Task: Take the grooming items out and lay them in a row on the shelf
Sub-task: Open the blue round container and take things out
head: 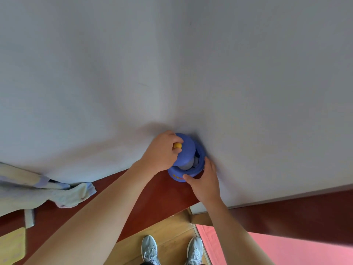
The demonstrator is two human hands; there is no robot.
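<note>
Now our left hand pinches the yellow knob of the blue lid, which is tilted off the pot. Our right hand clasps that pot on the shelf, against the wall. We should lift straight up and hold the pot steady. Inside, only something grey shows; we cannot make out the items.

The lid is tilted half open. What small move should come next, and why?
Probably lift the lid clear and set it on the shelf. The left hand pinches its yellow knob, and the lid sits tilted, partly covering the blue pot that the right hand steadies.
</note>
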